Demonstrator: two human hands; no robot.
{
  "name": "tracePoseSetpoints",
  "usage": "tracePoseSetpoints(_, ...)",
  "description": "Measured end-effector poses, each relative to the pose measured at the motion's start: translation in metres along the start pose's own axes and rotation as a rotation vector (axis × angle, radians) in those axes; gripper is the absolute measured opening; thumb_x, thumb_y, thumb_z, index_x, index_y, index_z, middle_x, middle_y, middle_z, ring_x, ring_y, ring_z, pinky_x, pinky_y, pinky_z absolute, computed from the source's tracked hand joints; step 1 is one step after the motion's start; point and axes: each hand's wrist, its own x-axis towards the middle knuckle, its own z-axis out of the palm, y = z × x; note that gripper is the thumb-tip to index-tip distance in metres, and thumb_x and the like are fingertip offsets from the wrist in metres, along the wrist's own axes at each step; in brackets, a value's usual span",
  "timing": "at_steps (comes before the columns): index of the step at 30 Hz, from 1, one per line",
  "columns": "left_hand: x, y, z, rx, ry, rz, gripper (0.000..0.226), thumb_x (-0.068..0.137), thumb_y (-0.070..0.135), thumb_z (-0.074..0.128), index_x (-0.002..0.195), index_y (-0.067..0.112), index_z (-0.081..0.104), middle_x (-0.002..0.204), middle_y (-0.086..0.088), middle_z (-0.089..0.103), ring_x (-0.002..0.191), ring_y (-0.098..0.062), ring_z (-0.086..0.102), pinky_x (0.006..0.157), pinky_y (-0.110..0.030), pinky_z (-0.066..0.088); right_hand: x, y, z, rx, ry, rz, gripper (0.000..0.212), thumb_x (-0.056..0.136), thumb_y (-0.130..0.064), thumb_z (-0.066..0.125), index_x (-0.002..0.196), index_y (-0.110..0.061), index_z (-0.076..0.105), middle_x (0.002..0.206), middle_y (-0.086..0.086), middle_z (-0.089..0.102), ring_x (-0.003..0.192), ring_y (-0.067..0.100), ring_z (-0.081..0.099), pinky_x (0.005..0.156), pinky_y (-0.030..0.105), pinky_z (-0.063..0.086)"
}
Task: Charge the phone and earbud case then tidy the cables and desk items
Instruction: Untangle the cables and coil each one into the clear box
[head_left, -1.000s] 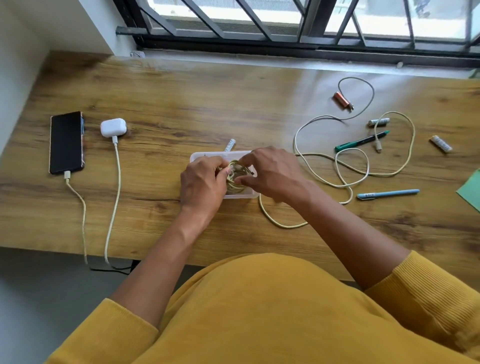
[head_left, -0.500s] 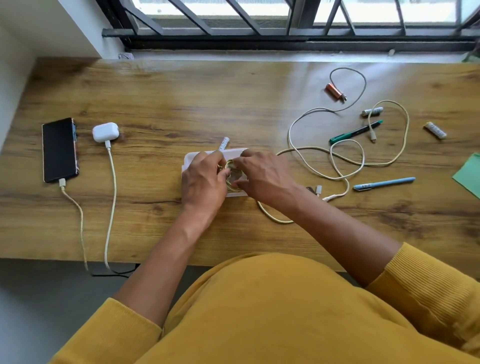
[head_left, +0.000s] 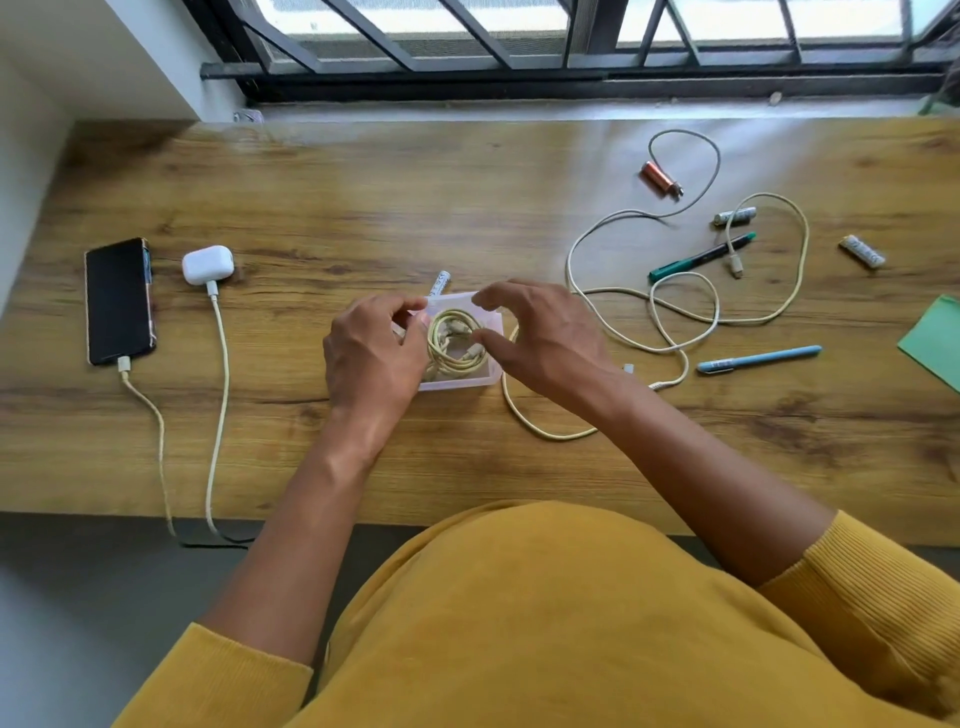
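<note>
Two hands are hovering over a small clear box holding a coiled yellow cable.

The left hand (head_left: 371, 358), fingers curled, is pinching the clear box (head_left: 457, 382) at its left rim, while the right hand (head_left: 540, 338) is spreading its fingers loosely above the coiled cable (head_left: 454, 340), holding nothing. On the wooden counter (head_left: 363, 208), the phone (head_left: 118, 301) and white earbud case (head_left: 207, 264) are lying at far left, each plugged into a cable. To the right, loose cables (head_left: 675, 312), a green pen (head_left: 701, 257), a blue pen (head_left: 758, 358) and batteries (head_left: 862, 251) are lying scattered.
</note>
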Motion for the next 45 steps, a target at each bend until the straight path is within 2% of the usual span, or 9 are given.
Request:
tracePoseSetpoints(4,-0.002,0.014,-0.001,-0.038,-0.008,0.049,0.019,0.098,0.028,0.071,0.112,0.024,0.081,0.102,0.005,0.077,0.081,-0.016,0.067,0.086,-0.039,0.056,-0.003,0.007,-0.007,0.059,0.069,0.044,0.028,0.095,-0.038,0.069,0.122,-0.03,0.072,0.121,-0.013,0.074,0.112,0.014,0.066,0.082,0.028,0.044)
tracePoseSetpoints(7,-0.004,0.029,0.005,-0.065,-0.034,0.097,0.018,0.098,0.027,0.071,0.111,0.023,0.082,0.102,0.005,0.077,0.08,-0.015,0.068,0.085,-0.038,0.057,-0.006,0.016,-0.013,0.084,0.085,0.078,0.027,0.096,-0.037,0.069,0.121,-0.03,0.072,0.119,-0.012,0.074,0.109,0.014,0.067,0.088,0.034,0.051)
tracePoseSetpoints(11,-0.008,0.051,0.019,-0.106,-0.105,0.132,0.017,0.098,0.025,0.07,0.11,0.023,0.082,0.104,0.009,0.078,0.082,-0.013,0.069,0.084,-0.037,0.058,-0.014,0.036,-0.025,0.092,0.105,0.15,0.025,0.095,-0.039,0.068,0.118,-0.034,0.072,0.114,-0.015,0.074,0.087,0.005,0.058,0.083,0.036,0.055)
tracePoseSetpoints(18,-0.019,0.088,0.051,-0.093,-0.2,0.184,0.016,0.095,0.024,0.072,0.108,0.026,0.082,0.099,0.01,0.079,0.083,-0.012,0.07,0.083,-0.032,0.055,-0.037,0.084,-0.051,0.022,0.059,0.271,0.025,0.096,-0.032,0.068,0.121,-0.031,0.07,0.117,-0.01,0.071,0.095,0.017,0.065,0.087,0.038,0.055)
tracePoseSetpoints(21,-0.027,0.1,0.067,-0.078,-0.335,0.177,0.013,0.093,0.028,0.074,0.103,0.03,0.081,0.091,0.016,0.076,0.077,-0.004,0.069,0.078,-0.027,0.054,-0.051,0.104,-0.062,-0.003,0.056,0.324,0.027,0.095,-0.024,0.068,0.122,-0.029,0.071,0.114,-0.009,0.069,0.096,0.015,0.064,0.087,0.039,0.056)
tracePoseSetpoints(24,-0.039,0.109,0.083,0.03,-0.516,0.182,0.004,0.087,0.034,0.081,0.088,0.03,0.081,0.083,0.016,0.075,0.081,-0.008,0.07,0.077,-0.029,0.055,-0.063,0.12,-0.068,0.001,0.045,0.367,0.025,0.095,-0.024,0.069,0.119,-0.031,0.071,0.113,-0.011,0.068,0.092,0.013,0.062,0.083,0.033,0.054)
tracePoseSetpoints(28,-0.056,0.118,0.104,0.238,-0.619,0.186,0.021,0.08,0.046,0.087,0.088,0.028,0.08,0.091,0.01,0.077,0.091,-0.015,0.069,0.082,-0.032,0.05,-0.075,0.138,-0.076,0.017,0.039,0.4,0.022,0.095,-0.026,0.069,0.115,-0.033,0.071,0.11,-0.013,0.07,0.088,0.009,0.057,0.08,0.03,0.048)
tracePoseSetpoints(38,-0.065,0.123,0.123,0.378,-0.659,0.091,0.02,0.079,0.039,0.087,0.081,0.028,0.071,0.093,0.006,0.074,0.096,-0.021,0.069,0.08,-0.032,0.053,-0.084,0.154,-0.083,0.065,-0.009,0.367,0.019,0.095,-0.025,0.071,0.112,-0.036,0.07,0.105,-0.013,0.068,0.087,0.011,0.061,0.081,0.033,0.053)
tracePoseSetpoints(45,-0.058,0.134,0.105,0.369,-0.577,0.152,0.019,0.08,0.038,0.078,0.074,0.029,0.063,0.083,0.007,0.07,0.088,-0.022,0.067,0.071,-0.031,0.047,-0.083,0.139,-0.1,0.139,-0.055,0.14,0.03,0.099,-0.008,0.061,0.121,-0.025,0.073,0.115,-0.005,0.07,0.099,0.014,0.064,0.089,0.04,0.055)
